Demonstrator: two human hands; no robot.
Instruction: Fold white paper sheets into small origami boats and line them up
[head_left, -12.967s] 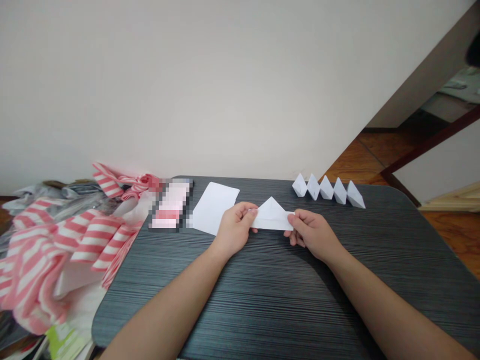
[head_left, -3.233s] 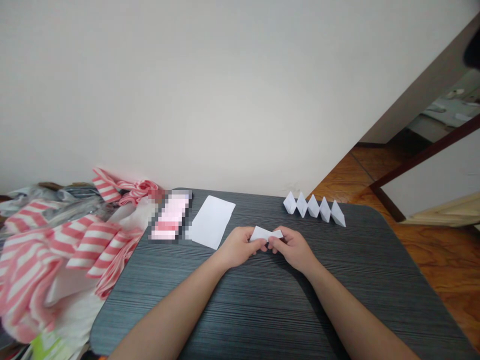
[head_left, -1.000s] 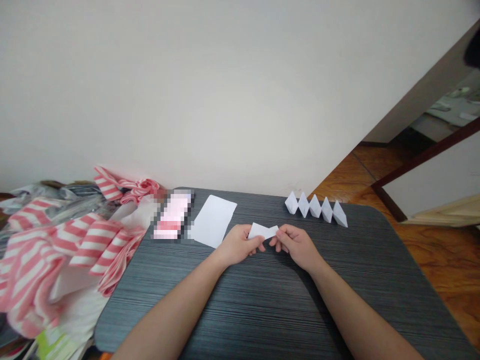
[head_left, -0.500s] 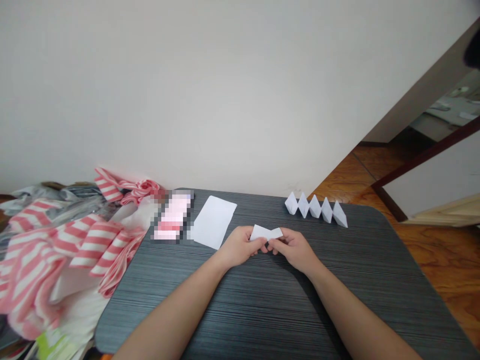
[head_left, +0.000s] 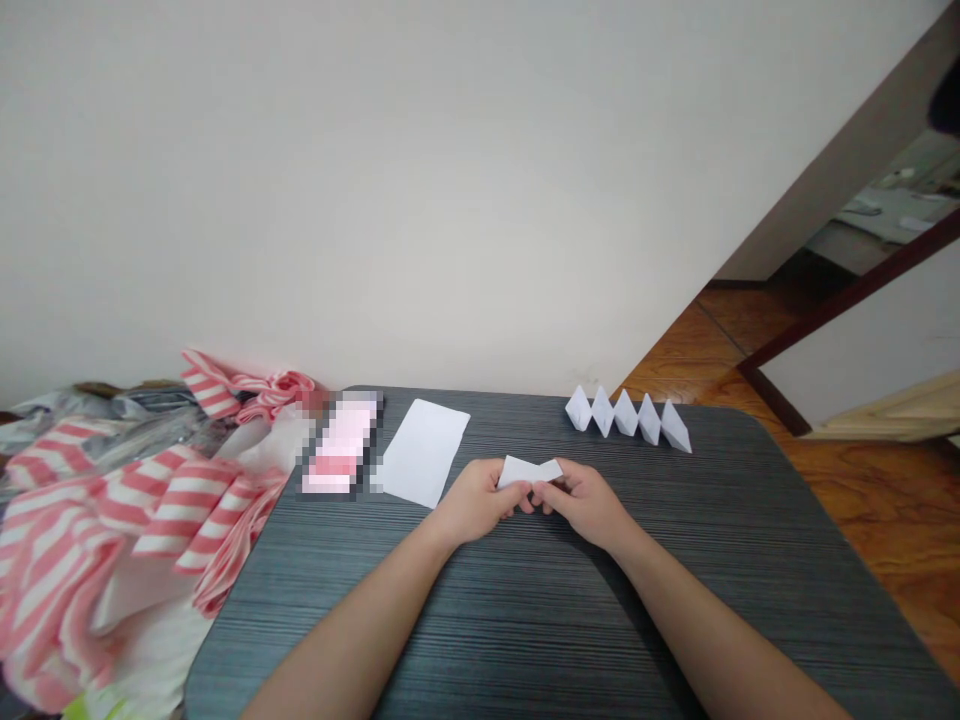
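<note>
A small folded piece of white paper (head_left: pixel 520 472) is pinched between both hands above the middle of the table. My left hand (head_left: pixel 484 498) grips its left part, thumb on the near side. On the right part, my right hand (head_left: pixel 583 500) is closed the same way, and the two thumbs nearly meet at the paper's lower edge. The paper dips in the middle like a shallow V. Fingers behind it are partly hidden. To the left of my left hand lie flat white sheets of paper (head_left: pixel 425 452). Several pointed folded white paper pieces (head_left: pixel 626 414) stand in a row beyond my right hand.
The dark wood-grain table (head_left: pixel 480 620) stands against a pale wall (head_left: pixel 450 200). A pixelated pink-and-white object (head_left: pixel 345 440) lies at its back left. Red-and-white striped cloth (head_left: pixel 172 500) is heaped beside the table's left edge. Wooden floor (head_left: pixel 885 500) shows at right.
The camera view has shifted slightly. Both hands keep their hold on the folded paper, and the thumbs have come slightly closer together.
</note>
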